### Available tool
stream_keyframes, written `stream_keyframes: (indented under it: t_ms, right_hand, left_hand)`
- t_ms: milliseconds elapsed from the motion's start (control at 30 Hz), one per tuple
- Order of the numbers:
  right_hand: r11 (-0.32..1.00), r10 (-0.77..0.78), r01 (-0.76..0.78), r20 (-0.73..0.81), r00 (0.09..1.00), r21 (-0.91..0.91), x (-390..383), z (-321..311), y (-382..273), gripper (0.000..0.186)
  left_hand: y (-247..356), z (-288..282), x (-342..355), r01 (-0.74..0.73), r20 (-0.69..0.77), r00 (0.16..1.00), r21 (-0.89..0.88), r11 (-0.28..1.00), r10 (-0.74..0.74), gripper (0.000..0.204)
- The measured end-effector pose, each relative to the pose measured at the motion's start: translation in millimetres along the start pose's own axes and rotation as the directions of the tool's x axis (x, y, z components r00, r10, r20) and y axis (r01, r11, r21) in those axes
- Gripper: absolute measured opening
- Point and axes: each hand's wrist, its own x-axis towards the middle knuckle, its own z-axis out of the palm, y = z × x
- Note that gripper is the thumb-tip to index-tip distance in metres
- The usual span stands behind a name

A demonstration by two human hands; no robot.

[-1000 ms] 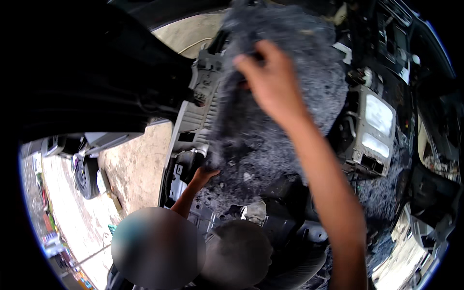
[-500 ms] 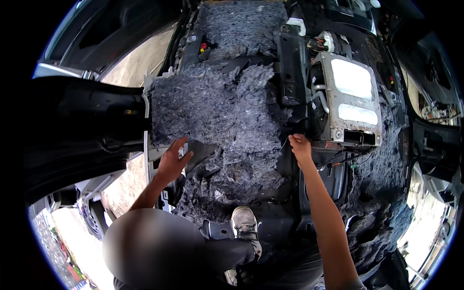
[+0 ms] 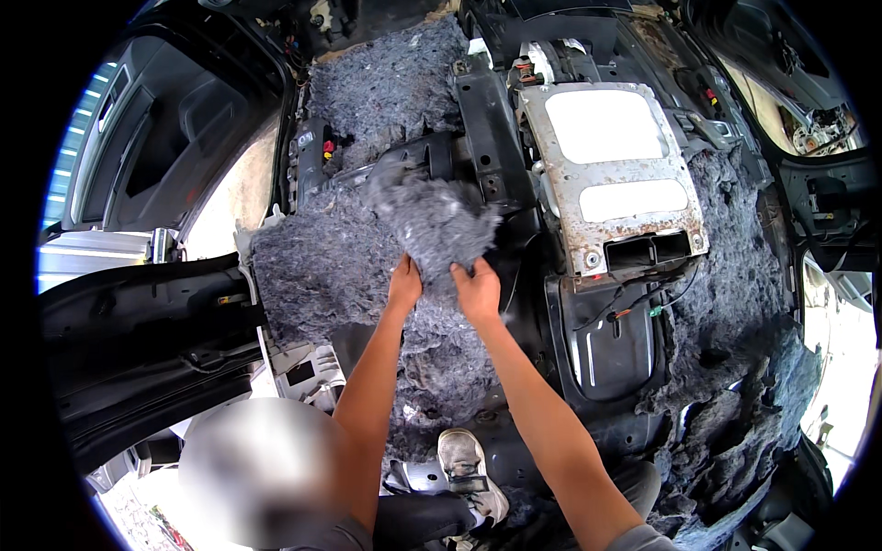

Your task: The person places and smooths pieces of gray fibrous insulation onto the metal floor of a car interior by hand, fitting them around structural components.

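A loose grey felt piece (image 3: 427,216), blurred by motion, is raised at the middle of the car floor. My left hand (image 3: 405,280) grips its near edge, fingers partly hidden by the fibres. My right hand (image 3: 476,286) pinches the same edge a little to the right. Grey fibrous padding (image 3: 322,266) lies under and left of the piece, with another mat (image 3: 377,83) beyond. A black metal crossmember (image 3: 487,129) runs just right of the raised piece.
A rusty silver bracket (image 3: 602,239) with wiring stands on the right, beside more torn padding (image 3: 726,257). A door (image 3: 184,138) hangs open at upper left; a black pillar (image 3: 156,331) crosses the left. My shoe (image 3: 464,459) rests at the bottom.
My hands have moved from far apart to close together at the middle, and a felt piece is now lifted between them. The view has shifted, showing more of the floor's far end.
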Motion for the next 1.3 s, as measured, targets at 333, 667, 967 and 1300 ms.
stream_keyframes:
  t_ms: [333, 667, 967, 1300]
  right_hand:
    - [0.957, -0.201, 0.184, -0.058, 0.978, -0.227, 12, -28, 12, 0.068]
    - [0.898, -0.278, 0.221, -0.103, 0.955, -0.38, 40, -56, 24, 0.055]
    - [0.997, 0.068, -0.07, -0.075, 0.995, -0.027, 42, -58, 84, 0.053]
    - [0.825, -0.048, -0.013, -0.093, 0.994, -0.565, 90, -35, 38, 0.052]
  left_hand:
    - [31, 56, 17, -0.362, 0.106, 0.914, 0.648, 0.67, 0.391, 0.048]
    - [61, 50, 45, -0.273, 0.119, 0.962, 0.458, 0.846, 0.246, 0.051]
    - [69, 81, 77, -0.307, 0.235, 0.95, 0.575, 0.758, 0.206, 0.051]
    - [67, 16, 76, -0.385, 0.374, 0.9, 0.434, 0.815, 0.225, 0.062]
